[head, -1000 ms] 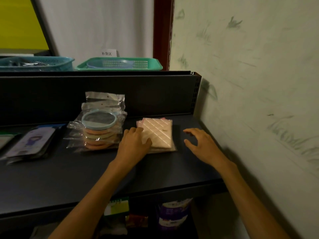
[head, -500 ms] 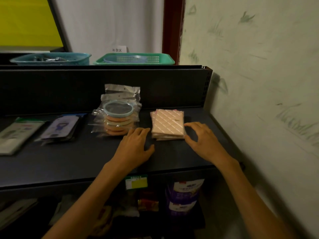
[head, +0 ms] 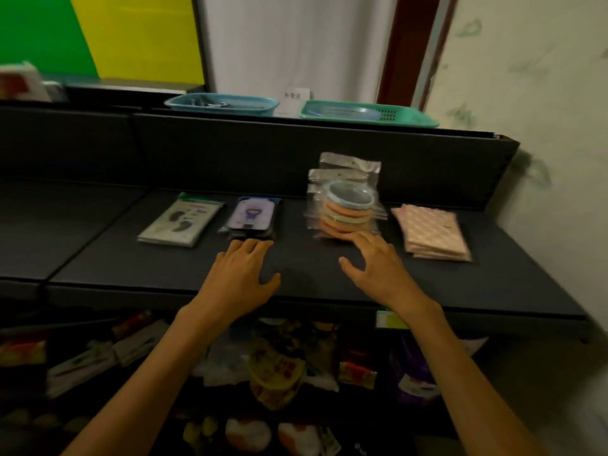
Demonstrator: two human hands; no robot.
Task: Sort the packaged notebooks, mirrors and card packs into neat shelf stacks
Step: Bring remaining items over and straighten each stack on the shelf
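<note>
On the dark shelf (head: pixel 164 258) four stacks lie in a row. A pink quilted notebook stack (head: pixel 432 230) is at the right. To its left is a pile of round mirrors in clear bags (head: pixel 345 209). Further left lie a dark card pack stack (head: pixel 251 217) and a grey packaged stack (head: pixel 181 222). My left hand (head: pixel 240 274) lies flat with fingers spread, fingertips just in front of the card pack stack. My right hand (head: pixel 378 264) is open, fingertips touching the front edge of the mirror pile.
A blue basket (head: pixel 222 105) and a green basket (head: pixel 368 113) sit on top of the shelf's back panel. A pale wall (head: pixel 543 159) closes the right side. The lower shelf (head: pixel 279 363) holds several mixed packaged goods.
Both hands left the pink notebook stack and moved left: left hand to the card pack stack, right hand to the mirror pile. The view also turned left.
</note>
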